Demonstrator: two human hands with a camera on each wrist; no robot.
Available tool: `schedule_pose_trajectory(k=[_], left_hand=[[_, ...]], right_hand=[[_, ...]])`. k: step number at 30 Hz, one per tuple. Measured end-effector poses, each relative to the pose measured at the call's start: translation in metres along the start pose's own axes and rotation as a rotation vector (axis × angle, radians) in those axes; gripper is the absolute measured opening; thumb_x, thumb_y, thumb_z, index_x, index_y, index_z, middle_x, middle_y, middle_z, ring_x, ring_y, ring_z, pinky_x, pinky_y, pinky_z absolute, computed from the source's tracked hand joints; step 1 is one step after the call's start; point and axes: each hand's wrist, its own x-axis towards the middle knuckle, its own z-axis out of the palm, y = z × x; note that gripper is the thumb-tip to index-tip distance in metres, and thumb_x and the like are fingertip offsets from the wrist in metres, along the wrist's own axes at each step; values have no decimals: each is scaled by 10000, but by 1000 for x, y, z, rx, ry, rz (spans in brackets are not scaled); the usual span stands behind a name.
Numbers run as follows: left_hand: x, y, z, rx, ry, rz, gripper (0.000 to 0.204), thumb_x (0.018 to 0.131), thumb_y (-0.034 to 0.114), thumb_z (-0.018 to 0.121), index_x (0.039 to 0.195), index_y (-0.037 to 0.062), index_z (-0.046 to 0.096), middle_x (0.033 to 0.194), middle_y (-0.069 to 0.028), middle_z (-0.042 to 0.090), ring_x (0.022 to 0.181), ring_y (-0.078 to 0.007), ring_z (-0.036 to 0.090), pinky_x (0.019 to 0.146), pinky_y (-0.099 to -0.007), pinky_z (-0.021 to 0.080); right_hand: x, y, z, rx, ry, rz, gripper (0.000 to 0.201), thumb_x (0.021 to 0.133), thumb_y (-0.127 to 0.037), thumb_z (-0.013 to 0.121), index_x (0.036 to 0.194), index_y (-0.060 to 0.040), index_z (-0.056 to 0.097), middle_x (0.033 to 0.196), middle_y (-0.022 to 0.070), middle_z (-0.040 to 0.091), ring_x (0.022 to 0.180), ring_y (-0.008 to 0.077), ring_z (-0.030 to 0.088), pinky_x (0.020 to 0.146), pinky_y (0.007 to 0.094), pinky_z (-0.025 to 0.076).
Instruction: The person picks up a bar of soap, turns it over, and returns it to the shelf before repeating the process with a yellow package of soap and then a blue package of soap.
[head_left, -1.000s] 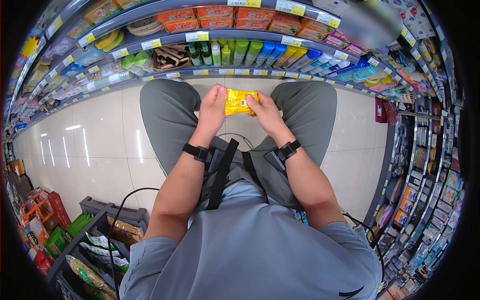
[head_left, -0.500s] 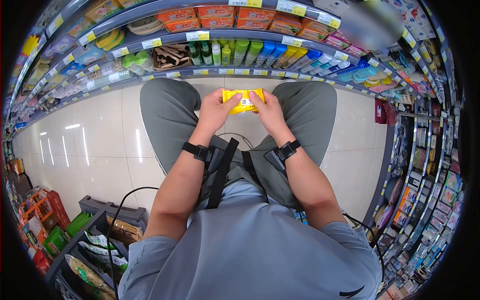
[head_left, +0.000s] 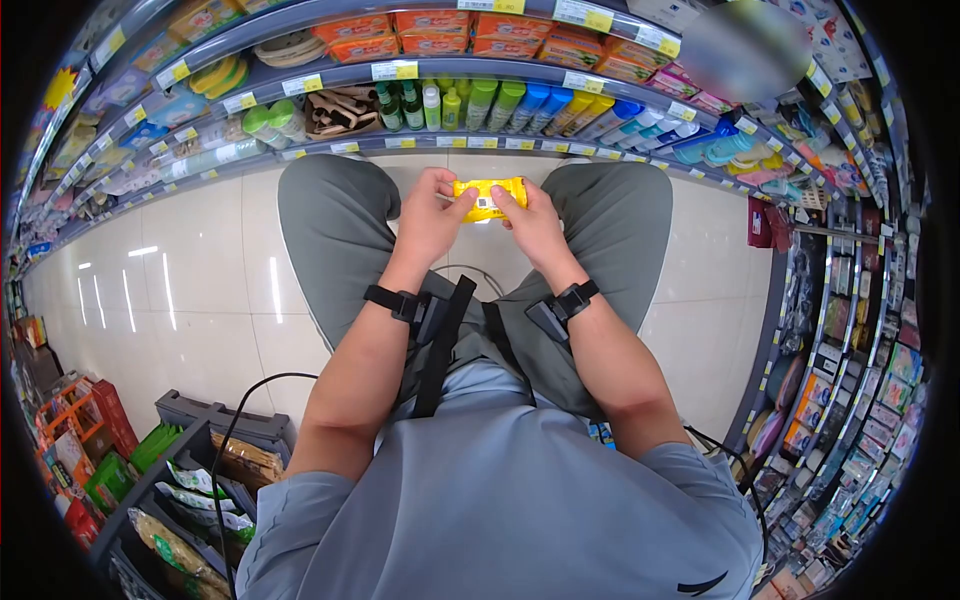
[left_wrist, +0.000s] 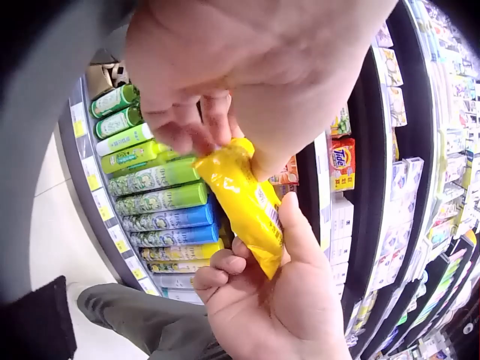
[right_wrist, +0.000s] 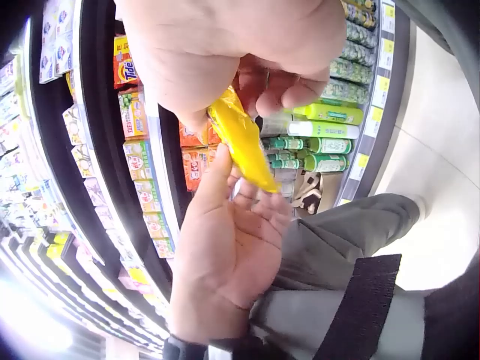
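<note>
A small glossy yellow plastic packet (head_left: 484, 203) with a printed barcode is held up between my two hands, in front of my knees. My left hand (head_left: 430, 218) grips its left end, thumb on the near face. At the other end my right hand (head_left: 537, 224) pinches it, its thumb lying across the front. From the left wrist, the packet (left_wrist: 241, 199) looks puffy and creased, and the right hand (left_wrist: 274, 300) shows below it. In the right wrist view the left hand (right_wrist: 232, 247) holds the packet's lower end.
Ahead, a low shelf (head_left: 450, 145) carries spray cans (head_left: 510, 105), green bottles and orange boxes (head_left: 430, 45). More shelving (head_left: 830, 330) runs along the right. A dark rack (head_left: 200, 480) of packaged goods stands behind on the left. Pale tiles (head_left: 170, 280) cover the floor.
The packet has tilted and shifted slightly in my hands. My left thumb came onto its face, then slid back toward the left end. My forearms have stayed nearly still.
</note>
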Motion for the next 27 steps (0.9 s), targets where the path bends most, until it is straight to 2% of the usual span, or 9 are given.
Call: schedule_pose_trajectory(k=[3,5,6,8,10,11,13,19,27], left_hand=[[3,-18,8,-136,-126,-50,453,998,274,738,1373,76,580,1192,-103,660,1022,-176,693,841,-311,567],[4,-15,11,-590,-263,-198,480,1032,273,685,1425,32,553,1291,-168,634,1156,-249,672,863,-387,617],[4,-15,9,-589,-264,-198,480,1032,273,685,1425,32,553,1291,-168,634,1156,-249,672,863,-387,617],[3,-13,4,-1071,-454,-346,529,1068,303,633,1487,8,502,1321,-154,631,1156,-247,676,952,-407,609],[-3,-3,2,-1012,-431,-304,526,1067,306,638,1470,-6,507,1318,-150,635,1154,-244,677,957,-398,605],[-5,2,1,-955,-406,-260,524,1066,309,644,1453,-20,512,1315,-145,638,1152,-241,677,962,-390,602],[-4,3,-2,-955,-400,-236,482,1063,297,651,1423,-5,539,1290,-132,656,1141,-224,679,949,-378,601],[0,-3,0,-846,-360,-176,348,1054,270,673,1297,29,612,1208,-91,693,1048,-157,674,866,-314,583],[1,-1,-1,-739,-293,-186,305,1042,254,685,1236,21,657,1113,-67,712,963,-111,652,774,-273,531]], right_hand=[[-2,-1,2,167,-76,34,336,1050,-352,659,1159,-37,613,826,3,617,705,81,569,640,259,465],[-4,-6,3,318,-132,54,328,1058,-340,650,1194,-46,595,826,1,611,717,82,579,653,258,470],[-6,-10,1,437,-212,84,318,1065,-333,641,1205,-53,587,836,0,611,734,82,586,663,258,474],[-7,-11,1,558,-291,114,308,1071,-326,631,1217,-60,578,846,0,611,751,83,594,672,258,478],[-4,-1,2,199,-198,8,324,1071,-337,630,1234,-61,582,871,2,611,758,81,586,666,253,471],[-1,4,0,200,-197,8,324,1071,-337,630,1234,-61,582,871,2,611,758,81,586,666,253,471],[4,5,-1,-27,60,-75,333,1070,-342,630,1243,-61,594,868,-5,609,761,75,576,660,247,465],[-5,-9,0,220,-85,100,327,1079,-360,611,1169,-48,655,902,-17,655,771,43,542,667,235,443],[-4,-9,-1,174,-38,37,327,1084,-366,602,1119,-52,688,923,-20,667,773,36,545,679,231,440]])
